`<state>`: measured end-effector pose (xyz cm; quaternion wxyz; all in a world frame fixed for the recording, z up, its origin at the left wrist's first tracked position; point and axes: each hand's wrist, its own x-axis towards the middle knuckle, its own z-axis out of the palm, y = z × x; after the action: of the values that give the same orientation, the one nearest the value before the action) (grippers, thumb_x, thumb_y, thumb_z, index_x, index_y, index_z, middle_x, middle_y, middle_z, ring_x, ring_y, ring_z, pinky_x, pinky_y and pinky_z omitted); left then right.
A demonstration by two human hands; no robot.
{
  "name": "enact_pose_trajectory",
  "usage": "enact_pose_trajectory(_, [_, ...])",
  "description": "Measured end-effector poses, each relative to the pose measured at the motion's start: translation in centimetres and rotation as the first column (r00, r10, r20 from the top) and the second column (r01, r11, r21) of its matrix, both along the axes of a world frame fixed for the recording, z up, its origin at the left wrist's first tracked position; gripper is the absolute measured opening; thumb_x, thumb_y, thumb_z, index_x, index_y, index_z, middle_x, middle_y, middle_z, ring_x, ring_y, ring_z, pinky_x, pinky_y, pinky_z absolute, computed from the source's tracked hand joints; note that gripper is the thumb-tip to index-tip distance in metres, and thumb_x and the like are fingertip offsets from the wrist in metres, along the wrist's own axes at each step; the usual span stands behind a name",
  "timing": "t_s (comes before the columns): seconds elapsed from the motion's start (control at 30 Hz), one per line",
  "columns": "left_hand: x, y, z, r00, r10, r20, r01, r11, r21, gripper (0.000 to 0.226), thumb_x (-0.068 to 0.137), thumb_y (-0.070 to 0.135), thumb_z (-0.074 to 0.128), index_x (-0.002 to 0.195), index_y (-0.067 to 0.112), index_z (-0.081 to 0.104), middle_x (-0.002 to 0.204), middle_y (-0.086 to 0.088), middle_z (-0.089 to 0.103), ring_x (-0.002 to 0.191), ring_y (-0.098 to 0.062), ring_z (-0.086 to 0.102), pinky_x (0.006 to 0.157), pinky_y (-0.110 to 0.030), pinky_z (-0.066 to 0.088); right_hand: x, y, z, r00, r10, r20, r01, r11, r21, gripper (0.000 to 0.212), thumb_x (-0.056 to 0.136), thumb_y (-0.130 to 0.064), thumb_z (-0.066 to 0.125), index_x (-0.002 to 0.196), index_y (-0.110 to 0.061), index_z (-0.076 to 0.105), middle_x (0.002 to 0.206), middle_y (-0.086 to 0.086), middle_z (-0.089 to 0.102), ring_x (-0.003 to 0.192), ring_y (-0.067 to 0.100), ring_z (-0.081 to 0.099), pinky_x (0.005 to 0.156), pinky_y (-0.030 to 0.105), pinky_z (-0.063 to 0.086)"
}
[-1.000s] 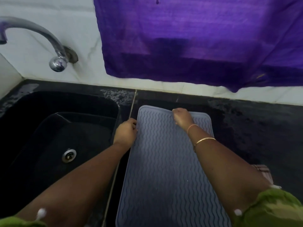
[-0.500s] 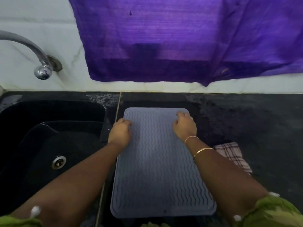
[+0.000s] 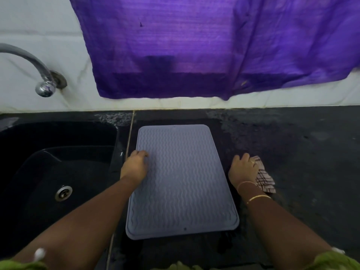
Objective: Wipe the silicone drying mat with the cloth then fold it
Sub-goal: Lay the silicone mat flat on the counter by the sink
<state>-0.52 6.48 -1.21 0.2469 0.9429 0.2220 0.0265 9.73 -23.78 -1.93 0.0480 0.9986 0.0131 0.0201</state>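
The grey-blue silicone drying mat (image 3: 181, 182), ribbed with wavy lines, lies flat and unfolded on the black counter (image 3: 303, 152), its long side running away from me. My left hand (image 3: 135, 166) rests on the mat's left edge, fingers bent with their tips on its surface. To the right of the mat, my right hand (image 3: 243, 169) lies on top of the checked cloth (image 3: 266, 181), which is bunched on the counter. Most of the cloth is hidden under that hand.
A black sink (image 3: 58, 137) with a metal drain sits just left of the mat. A chrome tap (image 3: 41, 75) curves out of the white tiled wall above it. A purple fabric (image 3: 194, 45) hangs on the wall behind the counter.
My right hand has left the mat's far edge and moved right onto the checked cloth. My left hand slid back along the left edge. The mat now lies flat.
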Motion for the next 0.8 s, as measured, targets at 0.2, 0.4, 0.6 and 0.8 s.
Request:
enact_pose_trajectory(0.2, [-1.0, 0.7, 0.7, 1.000, 0.031, 0.001, -0.031, 1.000, 0.000, 0.043, 0.090, 0.007, 0.055, 0.132, 0.013, 0.048, 0.132, -0.009, 0.046, 0.111, -0.027, 0.054, 0.088, -0.039, 0.049, -1.2, 0.2, -0.1, 0.998, -0.069, 0.014, 0.069, 0.997, -0.047, 0.029, 0.090, -0.019, 0.042, 0.117, -0.010, 0.046, 0.117, 0.013, 0.049, 0.109, 0.031, 0.047, 0.087, 0.040, 0.040])
enact_pose_trajectory(0.4, [-1.4, 1.9, 1.2, 0.997, 0.074, -0.018, -0.073, 0.996, 0.051, 0.033, 0.092, 0.018, 0.055, 0.125, 0.016, 0.055, 0.126, -0.006, 0.050, 0.104, -0.023, 0.057, 0.081, -0.037, 0.052, 0.9, 1.2, 2.2, 1.000, -0.003, -0.014, 0.004, 0.996, 0.087, 0.030, 0.085, -0.016, 0.056, 0.113, -0.004, 0.055, 0.118, 0.018, 0.052, 0.109, 0.035, 0.050, 0.087, 0.038, 0.043])
enact_pose_trajectory(0.6, [-0.4, 2.1, 2.1, 0.998, -0.015, -0.065, 0.022, 0.993, 0.118, 0.029, 0.094, 0.015, 0.050, 0.122, 0.015, 0.060, 0.128, -0.005, 0.055, 0.113, -0.022, 0.053, 0.089, -0.035, 0.049, 2.5, 6.9, 5.2, 0.976, 0.140, 0.166, -0.197, 0.890, 0.410, 0.038, 0.084, -0.002, 0.051, 0.122, -0.004, 0.052, 0.120, 0.020, 0.049, 0.110, 0.036, 0.044, 0.083, 0.041, 0.044])
enact_pose_trajectory(0.8, [0.3, 4.2, 3.5, 0.915, -0.152, -0.374, 0.249, 0.942, 0.226, 0.070, 0.081, 0.036, 0.070, 0.143, 0.024, 0.039, 0.145, 0.001, 0.043, 0.128, -0.024, 0.038, 0.105, -0.039, 0.038, 3.3, 13.0, 8.4, 0.798, 0.450, 0.400, -0.598, 0.676, 0.431, 0.049, 0.080, 0.002, 0.058, 0.128, -0.003, 0.052, 0.117, 0.021, 0.054, 0.107, 0.038, 0.047, 0.085, 0.042, 0.045])
